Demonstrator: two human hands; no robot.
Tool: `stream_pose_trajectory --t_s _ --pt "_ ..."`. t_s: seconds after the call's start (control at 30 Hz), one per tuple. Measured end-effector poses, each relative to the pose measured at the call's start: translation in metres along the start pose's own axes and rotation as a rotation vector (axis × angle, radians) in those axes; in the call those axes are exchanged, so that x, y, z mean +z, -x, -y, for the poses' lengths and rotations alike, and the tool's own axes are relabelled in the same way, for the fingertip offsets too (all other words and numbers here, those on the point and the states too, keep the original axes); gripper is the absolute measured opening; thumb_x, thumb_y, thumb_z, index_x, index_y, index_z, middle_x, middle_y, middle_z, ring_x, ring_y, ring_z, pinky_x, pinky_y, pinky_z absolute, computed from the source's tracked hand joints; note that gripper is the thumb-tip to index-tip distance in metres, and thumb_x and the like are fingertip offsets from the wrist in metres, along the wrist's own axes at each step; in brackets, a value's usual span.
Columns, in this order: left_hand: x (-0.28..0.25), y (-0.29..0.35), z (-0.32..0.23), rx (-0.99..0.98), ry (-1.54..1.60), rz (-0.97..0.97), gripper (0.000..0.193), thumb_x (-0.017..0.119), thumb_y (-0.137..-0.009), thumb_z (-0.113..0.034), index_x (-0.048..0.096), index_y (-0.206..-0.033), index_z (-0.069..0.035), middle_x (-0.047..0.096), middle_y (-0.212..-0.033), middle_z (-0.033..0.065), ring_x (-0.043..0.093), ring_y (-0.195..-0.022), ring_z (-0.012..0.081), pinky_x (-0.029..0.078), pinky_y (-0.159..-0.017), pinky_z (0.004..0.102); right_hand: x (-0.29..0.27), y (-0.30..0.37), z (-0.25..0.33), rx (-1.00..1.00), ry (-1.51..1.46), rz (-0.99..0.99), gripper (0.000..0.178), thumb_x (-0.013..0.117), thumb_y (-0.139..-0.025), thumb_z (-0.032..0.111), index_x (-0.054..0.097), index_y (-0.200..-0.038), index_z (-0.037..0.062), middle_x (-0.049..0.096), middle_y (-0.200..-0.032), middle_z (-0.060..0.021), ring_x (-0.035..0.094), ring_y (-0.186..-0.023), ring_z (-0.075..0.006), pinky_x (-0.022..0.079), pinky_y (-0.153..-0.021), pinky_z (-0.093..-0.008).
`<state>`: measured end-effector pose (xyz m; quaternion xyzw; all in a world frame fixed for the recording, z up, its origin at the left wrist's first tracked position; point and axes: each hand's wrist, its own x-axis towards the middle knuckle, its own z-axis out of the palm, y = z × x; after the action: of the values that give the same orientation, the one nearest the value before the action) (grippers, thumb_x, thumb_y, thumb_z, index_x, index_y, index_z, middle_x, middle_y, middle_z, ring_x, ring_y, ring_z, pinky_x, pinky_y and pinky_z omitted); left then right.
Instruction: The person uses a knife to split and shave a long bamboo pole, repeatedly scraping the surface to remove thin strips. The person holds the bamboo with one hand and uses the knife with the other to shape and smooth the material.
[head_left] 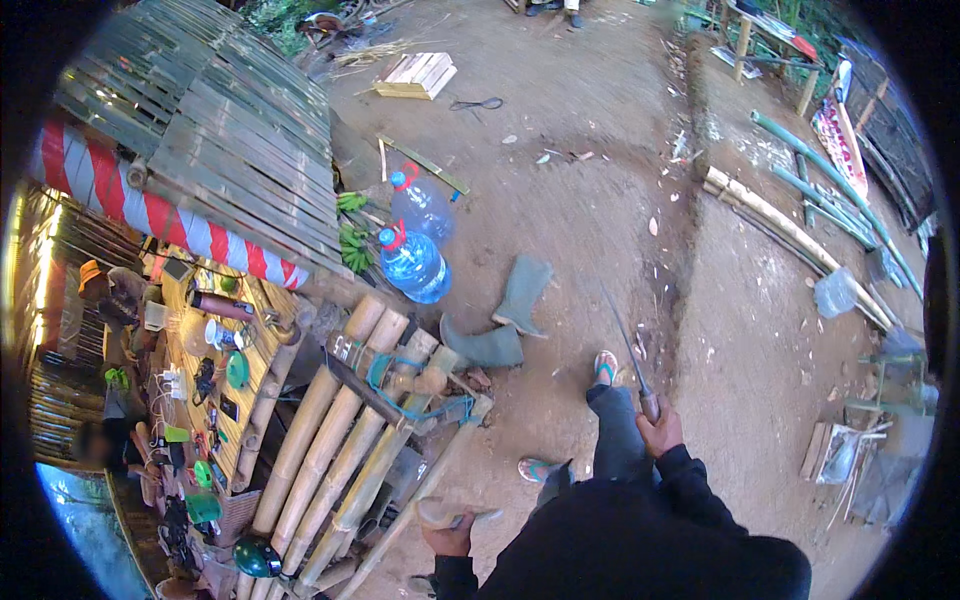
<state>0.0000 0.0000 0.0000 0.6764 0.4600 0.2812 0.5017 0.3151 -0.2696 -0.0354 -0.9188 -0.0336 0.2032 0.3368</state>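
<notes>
My right hand is closed around the handle of a machete. Its long, narrow blade points forward over the dirt, away from my body. Lower and to the left, my left hand is closed on a short pale object, whose kind I cannot make out. Beside that hand runs a bundle of bamboo poles, lashed with blue cord. My feet, in flip-flops, stand on bare ground between the two hands.
Rubber boots lie ahead, near large blue water jugs and green bananas. A bamboo hut with a cluttered table and people stands left. Poles and a plastic container lie right. A wooden crate sits farther off.
</notes>
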Motion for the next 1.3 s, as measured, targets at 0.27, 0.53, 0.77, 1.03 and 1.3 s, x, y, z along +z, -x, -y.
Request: stream_pose_trajectory --t_s 0.27,0.53,0.77,1.03,1.3 --pt "0.203 -0.144 -0.101 0.216 -0.160 0.133 0.057 0.084 -0.059 -0.015 0.049 -0.103 -0.003 0.056 -0.093 0.0070 0.056 -0.087 0.0189 0.047 -0.079 0.0337 -0.031 -0.152 -0.068 0.070 -0.074 0.000 0.032 0.067 -0.069 0.023 0.062 -0.087 -0.0030 0.059 -0.064 -0.0111 0.057 -0.048 -0.0181 0.045 -0.046 -0.0321" --pt "0.328 -0.287 -0.255 0.024 0.262 -0.035 0.055 0.079 -0.066 -0.008 0.045 -0.110 -0.003 0.052 -0.100 0.0071 0.052 -0.093 0.0173 0.046 -0.082 0.0325 -0.128 -0.372 0.085 -0.239 -0.315 -0.048 0.018 0.068 -0.072 0.012 0.053 -0.075 0.0031 0.049 -0.056 -0.0019 0.046 -0.043 -0.0108 0.039 -0.040 -0.0283" --pt "0.438 -0.472 -0.301 0.252 0.212 -0.266 0.057 0.083 -0.064 -0.013 0.048 -0.108 -0.003 0.052 -0.099 0.0062 0.052 -0.092 0.0183 0.045 -0.082 0.0322 -0.141 -0.546 0.230 -0.127 -0.547 0.094 0.018 0.070 -0.076 0.012 0.054 -0.075 0.0053 0.049 -0.058 0.0009 0.048 -0.048 -0.0079 0.041 -0.042 -0.0247" --pt "0.555 -0.732 -0.315 0.112 0.149 -0.422 0.059 0.087 -0.060 -0.021 0.050 -0.103 -0.003 0.055 -0.096 0.0062 0.054 -0.089 0.0182 0.047 -0.080 0.0332 -0.067 -0.772 0.340 0.008 -0.308 0.284 0.018 0.069 -0.073 0.014 0.053 -0.078 0.0074 0.048 -0.054 -0.0004 0.045 -0.040 -0.0112 0.038 -0.036 -0.0282" --pt "0.565 -0.961 -0.411 0.044 0.186 -0.594 0.050 0.086 -0.062 -0.018 0.053 -0.096 -0.004 0.056 -0.095 0.0061 0.055 -0.083 0.0165 0.048 -0.075 0.0317 -0.078 -0.964 0.516 -0.199 0.059 0.434 0.033 0.069 -0.076 0.029 0.061 -0.088 0.0004 0.059 -0.058 -0.0091 0.057 -0.048 -0.0179 0.046 -0.050 -0.0348"
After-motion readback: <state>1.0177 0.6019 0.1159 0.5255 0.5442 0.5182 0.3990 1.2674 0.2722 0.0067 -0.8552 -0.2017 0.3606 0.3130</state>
